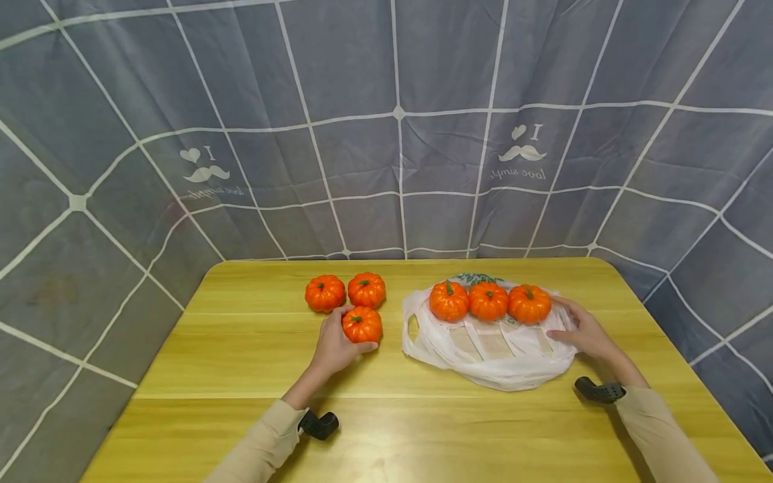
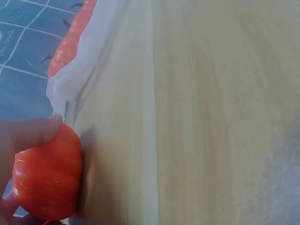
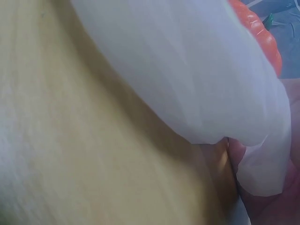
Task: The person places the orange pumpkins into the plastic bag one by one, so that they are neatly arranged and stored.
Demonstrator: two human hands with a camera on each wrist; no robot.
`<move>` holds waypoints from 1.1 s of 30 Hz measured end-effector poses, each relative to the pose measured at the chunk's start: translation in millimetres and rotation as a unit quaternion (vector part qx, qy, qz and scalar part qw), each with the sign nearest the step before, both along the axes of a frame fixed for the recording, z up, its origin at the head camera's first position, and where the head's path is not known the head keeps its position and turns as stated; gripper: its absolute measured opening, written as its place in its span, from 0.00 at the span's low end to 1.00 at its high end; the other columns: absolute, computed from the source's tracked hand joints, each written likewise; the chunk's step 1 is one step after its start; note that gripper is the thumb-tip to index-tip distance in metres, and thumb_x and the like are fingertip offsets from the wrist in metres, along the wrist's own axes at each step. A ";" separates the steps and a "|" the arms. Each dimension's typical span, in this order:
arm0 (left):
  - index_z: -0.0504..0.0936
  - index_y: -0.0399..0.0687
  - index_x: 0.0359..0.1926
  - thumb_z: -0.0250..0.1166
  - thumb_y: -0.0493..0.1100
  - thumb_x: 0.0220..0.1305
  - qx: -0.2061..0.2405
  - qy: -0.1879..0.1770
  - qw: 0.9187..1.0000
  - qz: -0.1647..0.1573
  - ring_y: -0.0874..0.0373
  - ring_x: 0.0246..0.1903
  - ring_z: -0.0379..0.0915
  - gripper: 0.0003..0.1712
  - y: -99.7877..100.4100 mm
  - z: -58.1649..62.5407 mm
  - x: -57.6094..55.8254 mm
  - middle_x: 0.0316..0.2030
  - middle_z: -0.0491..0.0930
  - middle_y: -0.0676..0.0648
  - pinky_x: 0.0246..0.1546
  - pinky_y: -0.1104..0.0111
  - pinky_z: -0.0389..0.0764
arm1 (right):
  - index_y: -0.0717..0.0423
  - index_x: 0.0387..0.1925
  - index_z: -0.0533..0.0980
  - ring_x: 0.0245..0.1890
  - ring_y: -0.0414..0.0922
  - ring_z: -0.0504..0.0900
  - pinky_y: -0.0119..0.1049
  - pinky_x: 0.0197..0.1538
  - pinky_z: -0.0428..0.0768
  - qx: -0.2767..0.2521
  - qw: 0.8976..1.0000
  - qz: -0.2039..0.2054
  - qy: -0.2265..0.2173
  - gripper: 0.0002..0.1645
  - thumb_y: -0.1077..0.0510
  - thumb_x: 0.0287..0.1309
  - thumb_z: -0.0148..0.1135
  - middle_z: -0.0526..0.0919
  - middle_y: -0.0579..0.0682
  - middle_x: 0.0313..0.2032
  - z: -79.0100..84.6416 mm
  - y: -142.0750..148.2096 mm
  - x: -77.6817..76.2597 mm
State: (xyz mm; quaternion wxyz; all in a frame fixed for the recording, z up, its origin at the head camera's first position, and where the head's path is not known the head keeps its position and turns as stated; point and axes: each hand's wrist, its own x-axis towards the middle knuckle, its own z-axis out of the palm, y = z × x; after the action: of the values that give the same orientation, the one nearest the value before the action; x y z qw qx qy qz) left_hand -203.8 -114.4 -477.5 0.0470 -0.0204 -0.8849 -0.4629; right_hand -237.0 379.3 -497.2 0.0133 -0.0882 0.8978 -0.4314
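Note:
My left hand (image 1: 335, 345) holds a small orange pumpkin (image 1: 362, 325), thumb at its front and fingers around its far side. Right behind it, two more pumpkins, a left one (image 1: 325, 294) and a right one (image 1: 367, 290), stand on the table. On the right lies a white plastic bag (image 1: 495, 372) with a row of three pumpkins (image 1: 488, 301) on top. Beige panels show through its thin plastic. My right hand (image 1: 584, 332) grips the bag's right end, thumb toward the front. In the right wrist view, a loose flap of bag (image 3: 262, 173) covers part of this hand.
The wooden table (image 1: 447, 429) has its far edge close behind the pumpkins. A grey curtain (image 1: 447, 161) with white lines hangs behind and at both sides. Each wrist wears a black camera mount, one on the left (image 1: 319, 425) and one on the right (image 1: 599, 390).

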 end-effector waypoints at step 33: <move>0.71 0.47 0.60 0.81 0.44 0.35 0.024 0.072 0.996 0.041 0.42 0.57 0.68 0.47 40.1 23.1 18.0 0.57 0.73 0.40 0.58 0.46 0.71 | 0.72 0.67 0.56 0.66 0.75 0.50 0.75 0.62 0.50 -0.020 1.000 0.017 0.001 0.47 0.65 0.48 0.69 0.54 0.78 0.67 5.6 -1.1 1.6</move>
State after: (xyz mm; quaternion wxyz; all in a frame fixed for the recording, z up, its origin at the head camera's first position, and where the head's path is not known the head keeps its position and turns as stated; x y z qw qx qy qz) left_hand -185.8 -74.2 -454.4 0.1303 -0.0165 -0.8679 -0.4791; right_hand -235.4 378.2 -491.6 0.0179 -0.1038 0.8875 -0.4486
